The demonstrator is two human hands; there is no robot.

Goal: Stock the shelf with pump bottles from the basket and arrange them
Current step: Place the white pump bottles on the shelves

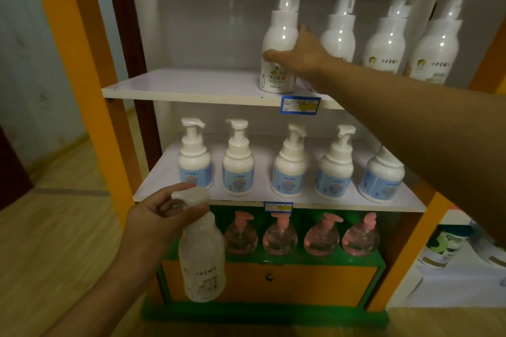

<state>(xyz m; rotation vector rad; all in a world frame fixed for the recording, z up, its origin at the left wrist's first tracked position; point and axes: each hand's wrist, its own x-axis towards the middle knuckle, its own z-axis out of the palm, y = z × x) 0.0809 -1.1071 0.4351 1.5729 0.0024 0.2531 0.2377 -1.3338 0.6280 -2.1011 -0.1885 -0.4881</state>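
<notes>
The top-shelf bottle [278, 63] label reads "沐浴露"; the blue shelf price tags [300, 105] are too blurred to read.

The top-shelf bottles [279, 35] are glossy white plastic with bright glints and printed labels. The held bottle [202, 254] is milky, half-clear plastic with a matt cap. The pink bottles [279, 238] are clear, shiny plastic. The shelf boards [186, 85] look smooth, matt white laminate; the price tag [300, 105] is paper. The floor [63, 227] shows pale wood grain. The frame [93, 68] is matt orange.
</notes>
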